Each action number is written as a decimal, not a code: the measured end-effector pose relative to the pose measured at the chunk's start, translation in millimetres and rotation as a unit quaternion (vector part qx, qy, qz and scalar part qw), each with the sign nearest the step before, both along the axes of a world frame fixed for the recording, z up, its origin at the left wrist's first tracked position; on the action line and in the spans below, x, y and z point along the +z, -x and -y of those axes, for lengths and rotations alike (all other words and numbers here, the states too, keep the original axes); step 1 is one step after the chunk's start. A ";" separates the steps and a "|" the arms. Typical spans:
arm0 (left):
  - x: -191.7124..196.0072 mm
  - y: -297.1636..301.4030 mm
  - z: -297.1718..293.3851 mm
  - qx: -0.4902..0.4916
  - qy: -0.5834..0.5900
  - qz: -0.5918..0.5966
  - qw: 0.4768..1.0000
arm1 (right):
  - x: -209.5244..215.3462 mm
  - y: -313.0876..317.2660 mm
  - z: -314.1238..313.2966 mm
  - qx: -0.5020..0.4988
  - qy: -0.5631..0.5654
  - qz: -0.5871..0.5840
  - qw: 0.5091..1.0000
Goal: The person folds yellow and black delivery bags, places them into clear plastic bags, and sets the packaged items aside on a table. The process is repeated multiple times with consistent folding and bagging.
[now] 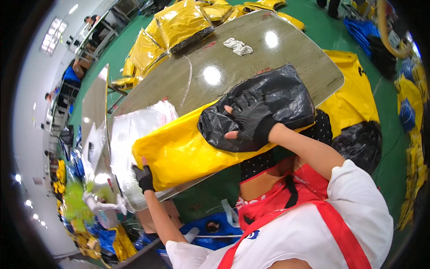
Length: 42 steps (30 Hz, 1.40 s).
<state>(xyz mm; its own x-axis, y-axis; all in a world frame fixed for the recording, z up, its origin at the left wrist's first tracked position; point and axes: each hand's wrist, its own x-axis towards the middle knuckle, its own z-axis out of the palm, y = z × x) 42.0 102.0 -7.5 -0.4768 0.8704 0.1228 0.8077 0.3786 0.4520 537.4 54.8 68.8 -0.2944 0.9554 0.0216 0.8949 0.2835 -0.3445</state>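
Observation:
A long yellow sheet-like piece with a shiny black end (179, 148), much like a folded waterproof bag, lies across the near side of the table. In a black half-finger glove, my left hand (144, 177) grips its left end, thumb on top and the other fingers partly hidden. My right hand (251, 117), in a striped dark glove, rests spread and flat on the black part. Under the left end is a stack of clear plastic sleeves (130, 134).
Bagged yellow packs (179, 24) are heaped beyond the brown table (201, 62). A crumpled white cloth (238, 46) lies on the tabletop. Another yellow-and-black piece (349, 98) hangs off to the right. A second tabletop (94, 107) stands at left; a cardboard box (159, 215) sits below.

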 end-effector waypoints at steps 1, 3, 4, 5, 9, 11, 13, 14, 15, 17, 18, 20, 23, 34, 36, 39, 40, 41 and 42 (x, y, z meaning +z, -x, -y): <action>8.5 -17.5 -4.3 -0.030 0.052 0.066 0.996 | 2.6 12.7 5.9 -0.034 -0.033 0.006 0.999; 31.8 -22.4 -13.3 -0.067 0.142 0.261 0.953 | -17.7 28.4 9.2 -0.011 -0.088 0.004 0.996; 43.3 -22.5 -11.9 -0.091 0.162 0.369 0.911 | -28.8 34.8 8.7 -0.009 -0.134 -0.006 0.991; 56.0 -22.6 -8.8 -0.113 0.180 0.472 0.856 | -39.5 34.8 8.5 -0.015 -0.104 0.018 0.994; 114.4 -40.5 23.1 -0.140 0.168 0.633 0.743 | -25.0 69.6 2.6 -0.048 -0.091 0.043 0.994; 158.3 -94.7 39.8 -0.185 0.150 0.649 0.723 | -89.8 87.1 -5.4 -0.068 -0.152 -0.122 0.978; 179.1 -150.2 53.5 -0.227 0.103 0.639 0.728 | -106.0 91.4 -1.1 -0.115 -0.286 -0.096 0.946; 174.2 -151.8 37.3 -0.281 0.173 0.640 0.694 | -92.3 89.4 7.4 -0.083 -0.226 -0.099 0.965; 166.4 -154.2 11.2 -0.336 0.244 0.637 0.650 | -77.8 82.0 14.7 -0.053 -0.165 -0.098 0.980; 155.9 -236.0 -17.5 -0.372 0.272 0.718 0.522 | -76.5 73.3 27.0 0.011 -0.175 -0.108 0.979; 149.4 -303.5 -25.1 -0.350 0.245 0.800 0.421 | -83.2 66.1 35.6 0.042 -0.201 -0.122 0.971; 116.0 -407.4 -65.8 -0.237 0.215 0.929 0.188 | -95.5 55.9 56.3 0.106 -0.197 -0.157 0.962; 10.9 -542.2 -26.0 -0.351 -0.142 0.575 0.725 | -118.5 31.8 79.7 0.134 -0.160 -0.168 0.964; 10.3 -551.6 14.1 -0.541 -0.041 0.262 0.798 | -104.3 -60.8 156.4 0.111 -0.032 -0.145 0.983; 35.3 -556.1 26.8 -0.495 -0.043 0.076 0.864 | -34.4 -110.8 167.5 0.251 0.138 -0.059 0.956; 37.9 -550.9 11.3 -0.544 -0.088 -0.068 0.832 | 52.6 -152.4 129.8 -0.042 -0.020 -0.074 0.996; 34.5 -555.1 0.1 -0.598 -0.144 -0.127 0.778 | 30.6 -169.9 111.3 -0.076 -0.120 -0.080 0.987; 45.7 -563.8 -6.5 -0.641 -0.084 -0.018 0.763 | 7.1 -189.6 93.7 -0.114 -0.218 -0.082 0.966; 56.9 -564.2 -15.9 -0.681 -0.282 -0.161 0.656 | -24.5 -207.5 80.2 -0.149 -0.200 0.032 0.968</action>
